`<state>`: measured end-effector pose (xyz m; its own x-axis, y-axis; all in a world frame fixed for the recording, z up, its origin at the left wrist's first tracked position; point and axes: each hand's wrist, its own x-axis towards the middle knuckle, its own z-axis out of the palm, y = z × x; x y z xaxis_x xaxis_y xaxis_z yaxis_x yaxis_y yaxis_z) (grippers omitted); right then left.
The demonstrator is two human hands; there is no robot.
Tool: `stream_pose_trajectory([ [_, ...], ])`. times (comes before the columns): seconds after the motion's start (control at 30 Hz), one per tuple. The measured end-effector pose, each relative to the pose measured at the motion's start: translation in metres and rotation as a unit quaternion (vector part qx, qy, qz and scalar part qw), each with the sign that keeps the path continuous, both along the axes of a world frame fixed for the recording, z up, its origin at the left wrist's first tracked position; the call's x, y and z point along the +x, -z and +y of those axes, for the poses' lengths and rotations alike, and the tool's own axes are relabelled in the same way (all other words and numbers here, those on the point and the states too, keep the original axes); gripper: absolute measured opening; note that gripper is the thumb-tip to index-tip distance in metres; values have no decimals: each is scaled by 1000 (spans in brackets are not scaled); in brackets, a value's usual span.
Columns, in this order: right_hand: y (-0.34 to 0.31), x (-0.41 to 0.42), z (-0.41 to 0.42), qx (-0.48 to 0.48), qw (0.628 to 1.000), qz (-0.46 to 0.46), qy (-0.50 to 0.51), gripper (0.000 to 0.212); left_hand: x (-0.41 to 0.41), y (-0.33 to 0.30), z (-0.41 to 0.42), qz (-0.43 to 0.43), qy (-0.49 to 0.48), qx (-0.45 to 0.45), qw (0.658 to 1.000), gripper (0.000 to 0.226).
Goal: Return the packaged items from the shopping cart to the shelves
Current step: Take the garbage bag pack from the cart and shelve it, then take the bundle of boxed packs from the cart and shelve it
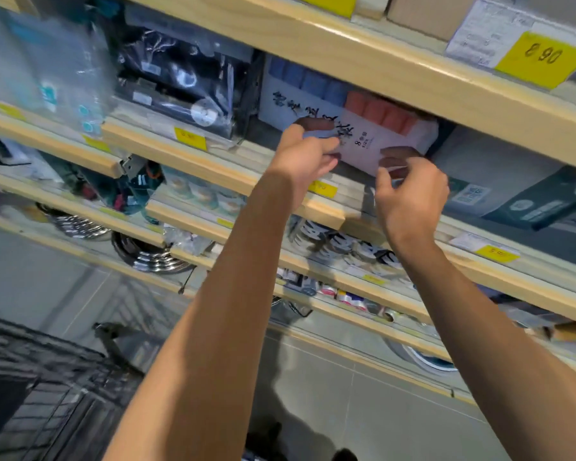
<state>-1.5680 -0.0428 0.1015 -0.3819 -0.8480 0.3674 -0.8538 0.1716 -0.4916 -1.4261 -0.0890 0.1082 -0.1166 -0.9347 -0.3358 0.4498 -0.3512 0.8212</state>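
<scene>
Both hands, left hand (301, 158) and right hand (409, 191), pinch the white pack (373, 141) mid-frame; I'd slide it level under the upper shelf (363, 58).

a shop: stocked wooden shelves (379, 66) with yellow price tags (542, 59).

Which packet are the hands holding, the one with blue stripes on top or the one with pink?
The pink-topped packet. Left hand and right hand pinch its lower corners; the blue-topped packet stands behind it, untouched.
</scene>
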Motion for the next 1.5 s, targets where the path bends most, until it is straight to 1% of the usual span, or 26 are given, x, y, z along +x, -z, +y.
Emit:
stream_pose_trajectory([
  [0.03,0,9,8,-58,997,-23,-52,20,4,0,11,31,-12,-20,999,22],
  [0.07,8,28,19,-98,987,-53,-112,19,20,6,27,45,-40,-41,997,19],
  [0.1,13,40,26,-123,979,-75,-144,19,28,12,39,54,-65,-72,994,17],
  [0.13,21,57,36,-126,971,-102,-173,18,42,21,54,54,-109,-94,988,16],
  [0.2,38,99,61,-110,956,-149,-225,15,78,45,89,35,-218,-91,971,13],
  [0.27,60,137,91,-73,942,-173,-279,13,112,71,127,-3,-307,-53,950,14],
  [0.33,82,172,123,-13,922,-200,-332,11,145,99,166,-37,-376,-14,926,17],
  [0.43,113,218,169,97,876,-210,-424,10,195,143,227,-64,-458,61,885,18],
  [0.57,159,259,220,224,785,-171,-552,9,243,192,311,-110,-521,132,836,21],
  [0.63,190,274,242,274,750,-144,-585,11,259,218,353,-151,-542,158,812,21],
  [0.7,225,288,261,320,724,-122,-600,15,273,242,393,-174,-556,196,789,26],
  [0.83,297,294,287,409,698,-79,-583,29,297,314,461,-193,-546,315,752,32],
  [0.93,336,283,289,424,687,-28,-590,24,311,368,488,-238,-512,382,732,21],
  [0.97,346,279,288,420,683,-13,-597,24,315,384,495,-253,-480,406,735,15],
  [1.0,355,276,288,412,680,1,-607,23,317,402,500,-273,-426,431,747,14],
  [1.03,365,274,288,399,680,13,-615,21,317,416,505,-290,-355,457,762,22],
  [1.1,381,272,288,377,686,25,-622,18,312,440,507,-288,-239,501,780,44],
  [1.13,385,273,287,371,688,33,-622,20,309,442,506,-289,-215,505,784,45],
  [1.2,392,276,285,360,684,60,-631,25,305,449,506,-301,-229,492,784,43],
  [1.23,396,279,285,354,680,70,-639,26,306,451,507,-298,-235,480,791,49],
  [1.27,399,282,284,352,675,73,-645,26,306,453,510,-292,-228,478,797,61],
  [1.33,399,289,282,357,670,70,-647,26,304,442,514,-295,-193,486,800,92],
  [1.37,399,290,282,358,668,74,-648,26,304,439,515,-294,-187,492,797,105],
  [1.4,398,289,282,356,664,78,-653,27,305,436,516,-293,-186,488,801,112],
  [1.43,396,286,283,354,660,79,-658,28,305,432,516,-290,-188,478,808,111],
  [1.5,393,280,286,348,661,71,-661,28,308,421,513,-311,-184,453,815,88],
])
